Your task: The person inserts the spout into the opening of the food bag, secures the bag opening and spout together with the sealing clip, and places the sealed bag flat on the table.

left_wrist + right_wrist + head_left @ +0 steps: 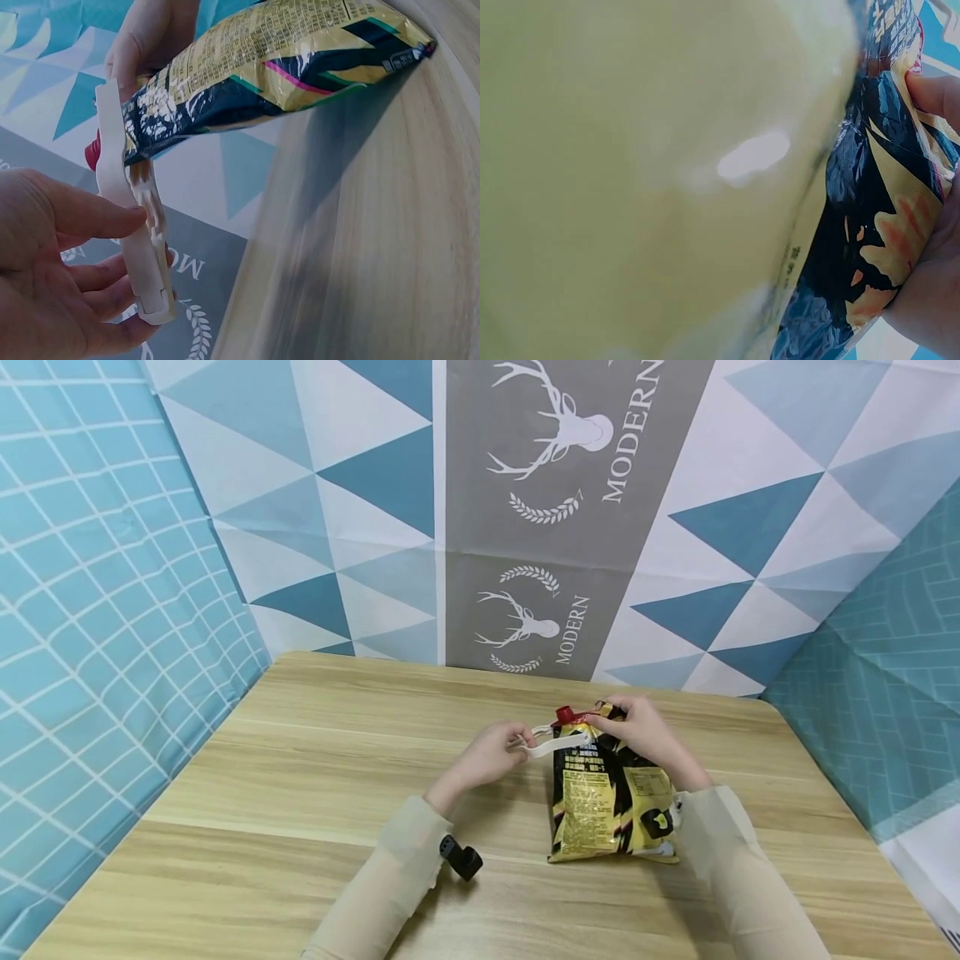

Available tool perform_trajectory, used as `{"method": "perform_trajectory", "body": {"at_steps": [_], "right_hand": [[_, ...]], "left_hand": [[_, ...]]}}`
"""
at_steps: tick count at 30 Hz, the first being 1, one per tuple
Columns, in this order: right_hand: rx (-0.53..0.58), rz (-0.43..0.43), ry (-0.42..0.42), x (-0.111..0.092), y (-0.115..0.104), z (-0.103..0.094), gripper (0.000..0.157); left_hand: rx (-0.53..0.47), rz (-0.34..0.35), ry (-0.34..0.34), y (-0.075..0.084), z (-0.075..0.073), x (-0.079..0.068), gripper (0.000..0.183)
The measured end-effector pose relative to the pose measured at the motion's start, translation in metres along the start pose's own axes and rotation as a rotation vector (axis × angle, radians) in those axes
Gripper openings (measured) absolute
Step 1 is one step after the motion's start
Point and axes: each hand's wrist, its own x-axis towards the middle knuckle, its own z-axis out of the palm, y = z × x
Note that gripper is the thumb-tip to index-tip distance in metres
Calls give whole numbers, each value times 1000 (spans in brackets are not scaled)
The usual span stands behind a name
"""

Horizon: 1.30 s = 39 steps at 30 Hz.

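The black-and-gold printed bag stands tilted, lower end on the tabletop. A red spout piece sits at its top edge; the white clip there has its arms apart.

This looks like a small tabletop booth, screened on 3 sides; whether it stands in a home, a lab or an office cannot be told. A table with a pale wood-grain top fills the near part. On the left is a blue sheet printed with white grid lines, like tiles. The far sheet, creased across, carries blue and white triangles and a grey band with 2 white stag heads and the word MODERN 2 times. The right sheet bears a teal herringbone pattern above a white patch
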Motion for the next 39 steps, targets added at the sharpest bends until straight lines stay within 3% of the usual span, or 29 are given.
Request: {"method": "perform_trajectory", "body": {"at_steps": [8,13,23,32,39], "right_hand": [[-4,-12,-11,0,-2,2,22],[-19,8,-17,-1,-4,2,27],[-73,-53,19,-2,-5,6,20],[-110,-76,75,0,-9,12,18],[-134,-98,86,0,-11,15,17]], "left_hand": [[-35,1,22,4,1,2,17],[-47,5,39,4,3,1,19],[-107,33,67,6,3,1,19],[-186,-17,77,8,2,2,16],[-208,-21,86,12,-1,2,24]]}}
